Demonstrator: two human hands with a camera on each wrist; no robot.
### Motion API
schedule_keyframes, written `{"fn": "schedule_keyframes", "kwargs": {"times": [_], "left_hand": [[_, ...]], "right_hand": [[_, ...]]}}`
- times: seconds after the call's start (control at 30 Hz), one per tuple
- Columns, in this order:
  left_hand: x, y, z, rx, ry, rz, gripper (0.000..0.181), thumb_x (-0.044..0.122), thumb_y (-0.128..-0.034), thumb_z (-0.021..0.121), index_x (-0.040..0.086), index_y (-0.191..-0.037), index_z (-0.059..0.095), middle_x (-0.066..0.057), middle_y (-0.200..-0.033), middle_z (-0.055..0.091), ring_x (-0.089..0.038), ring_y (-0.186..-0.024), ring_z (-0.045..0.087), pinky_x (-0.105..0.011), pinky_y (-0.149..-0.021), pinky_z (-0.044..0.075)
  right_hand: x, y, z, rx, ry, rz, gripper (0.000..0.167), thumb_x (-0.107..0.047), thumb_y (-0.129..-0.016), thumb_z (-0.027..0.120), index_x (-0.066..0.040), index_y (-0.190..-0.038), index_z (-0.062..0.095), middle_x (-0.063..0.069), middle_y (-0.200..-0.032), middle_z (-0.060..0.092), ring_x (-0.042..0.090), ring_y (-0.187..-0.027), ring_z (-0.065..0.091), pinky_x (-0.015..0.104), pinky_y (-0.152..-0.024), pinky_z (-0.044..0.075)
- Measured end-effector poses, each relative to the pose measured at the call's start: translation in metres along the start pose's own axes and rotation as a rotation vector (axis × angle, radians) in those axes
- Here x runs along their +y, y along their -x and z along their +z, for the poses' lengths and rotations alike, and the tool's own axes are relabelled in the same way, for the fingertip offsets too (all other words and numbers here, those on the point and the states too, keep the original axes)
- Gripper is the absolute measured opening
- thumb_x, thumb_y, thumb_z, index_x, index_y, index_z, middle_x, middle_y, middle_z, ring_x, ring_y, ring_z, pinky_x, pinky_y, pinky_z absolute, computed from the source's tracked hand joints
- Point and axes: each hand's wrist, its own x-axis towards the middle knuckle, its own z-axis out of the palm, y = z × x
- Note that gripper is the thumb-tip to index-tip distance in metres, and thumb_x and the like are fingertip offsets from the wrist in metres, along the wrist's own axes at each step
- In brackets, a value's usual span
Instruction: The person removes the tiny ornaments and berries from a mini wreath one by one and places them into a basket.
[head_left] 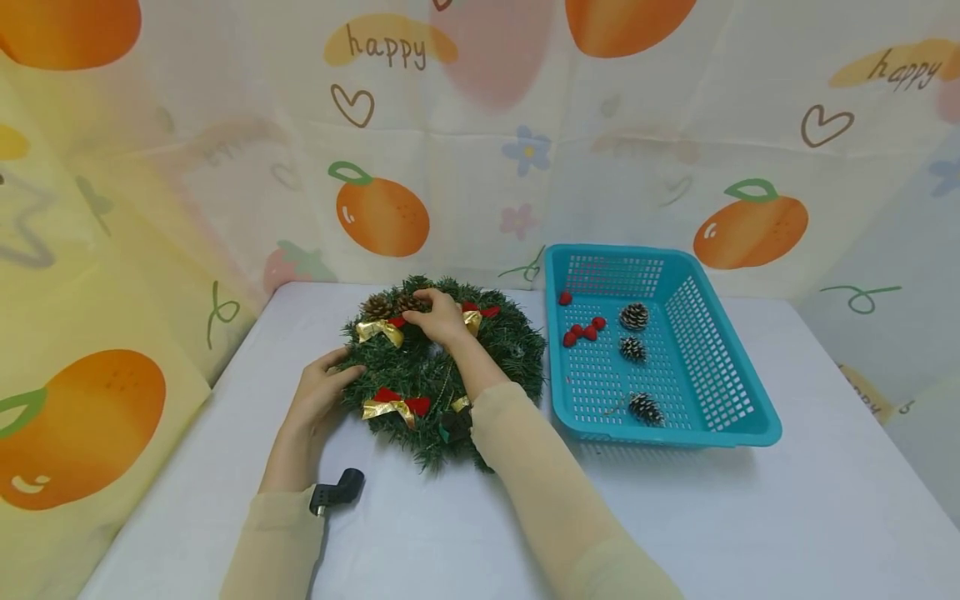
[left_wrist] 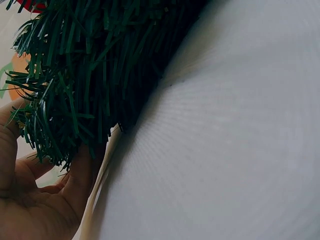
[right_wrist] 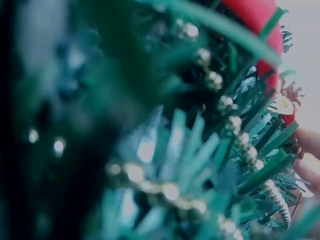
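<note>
A green Christmas wreath (head_left: 401, 372) lies on the table, with red-and-gold bows (head_left: 396, 406) and a string of golden beads (right_wrist: 245, 145) on it. At its left edge my left hand (head_left: 318, 390) grips the greenery; in the left wrist view the fingers (left_wrist: 80, 180) reach around the wreath's underside. My right hand (head_left: 442, 318) reaches over the wreath and pinches a brown pine cone (head_left: 408, 303) at its upper part. Beside that one, another pine cone (head_left: 377, 307) sits among the branches. Only the right hand's fingertips (right_wrist: 307, 145) show in the right wrist view.
A blue plastic basket (head_left: 738, 367) stands right of the wreath. In it lie several red berries (head_left: 590, 332) and white-tipped pine cones (head_left: 633, 316). A white cloth (head_left: 427, 533) covers the table. A printed curtain (head_left: 465, 192) hangs behind.
</note>
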Motion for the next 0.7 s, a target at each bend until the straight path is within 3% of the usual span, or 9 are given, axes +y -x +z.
{"fn": "schedule_keyframes", "kwargs": {"times": [0.27,0.5,0.63,0.7], "left_hand": [[0.0004,0.0000,-0.0005,0.003,0.002,0.004,0.071,0.028,-0.0969,0.060,0.006,-0.156,0.028,-0.027,-0.160,0.027,0.002,-0.049,0.033,-0.018,-0.057,0.040],[-0.0011,-0.0016,-0.0006,0.006,-0.012,-0.001,0.071,0.030,-0.0968,0.060,0.006,-0.156,0.028,-0.030,-0.159,0.027,0.002,-0.052,0.035,-0.018,-0.058,0.041],[-0.0014,-0.0023,-0.0005,0.013,-0.030,-0.003,0.071,0.031,-0.0968,0.061,0.007,-0.156,0.029,-0.027,-0.160,0.027,0.001,-0.067,0.041,-0.018,-0.060,0.043],[-0.0013,-0.0022,-0.0003,0.015,-0.032,-0.005,0.071,0.031,-0.0970,0.061,0.007,-0.156,0.029,-0.026,-0.161,0.027,-0.004,-0.086,0.050,-0.018,-0.061,0.043]], "right_hand": [[0.0005,0.0017,0.0020,0.045,-0.063,0.016,0.041,-0.019,-0.095,0.067,-0.015,-0.134,0.056,0.009,-0.141,0.055,0.029,-0.134,0.049,0.046,-0.104,0.048],[0.0002,0.0030,-0.0004,0.066,-0.096,0.015,0.039,-0.018,-0.093,0.069,-0.016,-0.131,0.059,0.010,-0.137,0.057,0.030,-0.127,0.053,0.046,-0.101,0.049],[0.0001,0.0028,-0.0021,0.088,-0.146,0.019,0.039,-0.017,-0.092,0.070,-0.016,-0.130,0.060,0.010,-0.134,0.058,0.030,-0.128,0.053,0.047,-0.103,0.048],[0.0003,0.0025,-0.0029,0.103,-0.177,0.019,0.039,-0.016,-0.092,0.071,-0.015,-0.129,0.061,0.009,-0.133,0.060,0.029,-0.128,0.053,0.046,-0.104,0.048]]}}
